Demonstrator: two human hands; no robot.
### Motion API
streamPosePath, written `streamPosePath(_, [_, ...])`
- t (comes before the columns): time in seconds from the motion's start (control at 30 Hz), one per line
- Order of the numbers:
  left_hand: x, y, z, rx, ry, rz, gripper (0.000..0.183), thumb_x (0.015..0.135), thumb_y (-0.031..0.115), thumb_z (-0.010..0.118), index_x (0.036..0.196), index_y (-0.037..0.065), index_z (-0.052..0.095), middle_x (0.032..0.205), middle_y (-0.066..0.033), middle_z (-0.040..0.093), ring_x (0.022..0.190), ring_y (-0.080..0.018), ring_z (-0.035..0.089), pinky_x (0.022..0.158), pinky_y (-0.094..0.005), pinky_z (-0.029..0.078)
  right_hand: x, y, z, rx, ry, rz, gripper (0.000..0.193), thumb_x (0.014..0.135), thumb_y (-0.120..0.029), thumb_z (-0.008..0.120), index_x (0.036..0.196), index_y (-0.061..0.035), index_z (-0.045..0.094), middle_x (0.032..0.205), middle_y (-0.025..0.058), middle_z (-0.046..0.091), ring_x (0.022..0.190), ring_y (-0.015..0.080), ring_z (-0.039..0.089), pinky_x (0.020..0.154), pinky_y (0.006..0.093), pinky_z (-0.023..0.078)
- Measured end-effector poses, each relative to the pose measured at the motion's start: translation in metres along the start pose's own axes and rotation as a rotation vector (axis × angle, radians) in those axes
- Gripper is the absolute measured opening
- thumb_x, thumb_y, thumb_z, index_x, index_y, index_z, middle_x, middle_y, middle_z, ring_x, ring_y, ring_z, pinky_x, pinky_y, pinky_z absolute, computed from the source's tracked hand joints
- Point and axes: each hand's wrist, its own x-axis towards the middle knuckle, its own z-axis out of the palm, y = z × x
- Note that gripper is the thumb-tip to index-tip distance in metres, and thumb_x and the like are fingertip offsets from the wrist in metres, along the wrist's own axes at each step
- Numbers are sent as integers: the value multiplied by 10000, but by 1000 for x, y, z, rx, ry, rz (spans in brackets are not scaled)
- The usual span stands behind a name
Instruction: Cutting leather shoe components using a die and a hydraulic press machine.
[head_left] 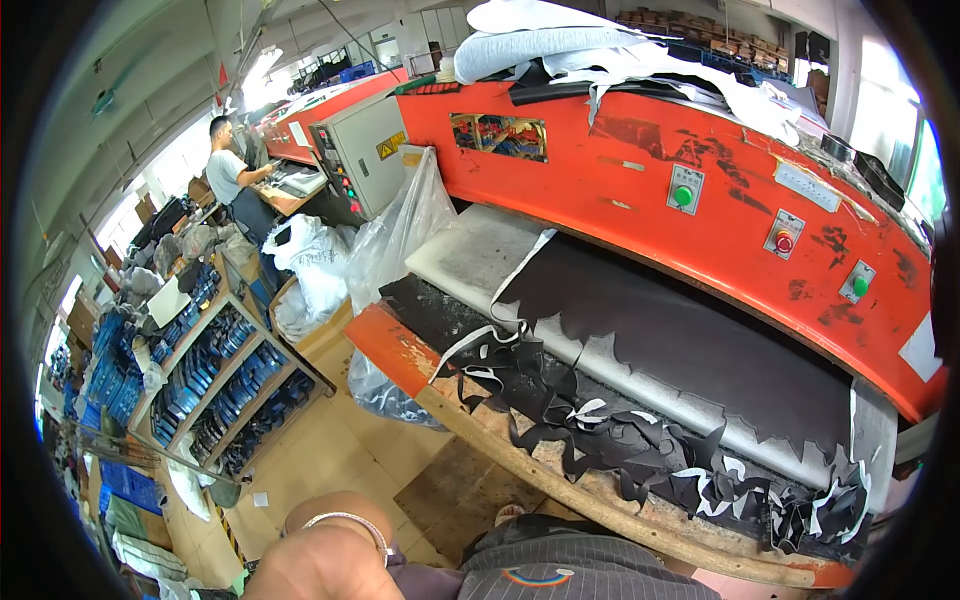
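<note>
My left hand (322,565) shows only in part at the lower edge, close to my body, with a pale braided bracelet (350,520) around the wrist. Its fingers are hidden, and nothing held can be made out. My right hand is out of view. In front of me, a dark sheet of material (690,345) with a ragged near edge lies on the pale bed (470,250) of a large red press machine (600,150). Torn dark scraps with white backing (640,450) are heaped along the machine's front ledge (600,515). Neither hand is seen touching them.
Green buttons (684,196) and a red knob (784,243) sit on the press front. White sheets (560,50) lie on top. Plastic bags (390,235) and a shelf rack of blue pieces (215,375) stand left. Farther back, a person (228,170) stands at another machine.
</note>
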Motion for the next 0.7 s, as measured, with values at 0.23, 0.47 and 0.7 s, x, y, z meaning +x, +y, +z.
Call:
streamPosePath(0.23, [11, -8, 12, 165, -29, 118, 386, 940, 299, 566, 1256, 103, 462, 1072, 146, 624, 670, 96, 606, 1201, -288, 74, 4, -16, -13, 59, 75, -50, 181, 853, -235, 600, 940, -81, 638, 884, 107, 628, 798, 263, 584, 722, 361, 427])
streamPosePath(0.47, [11, 18, 29, 221, -52, -42, 358, 945, 339, 546, 1229, 127, 489, 928, 171, 656, 675, 124, 596, 1205, -305, 19, 2, -29, -38, 100, 159, -88, 154, 852, -213, 623, 881, -63, 640, 801, 111, 631, 705, 275, 595, 637, 359, 443])
streamPosePath(0.7, [21, 56, 45, 197, -82, -90, 371, 945, 310, 557, 1258, 132, 470, 985, 179, 649, 737, 128, 603, 1199, -299, 39, 13, -43, -99, 66, 246, -162, 148, 850, -191, 647, 822, -46, 641, 719, 114, 633, 612, 287, 606, 553, 357, 459])
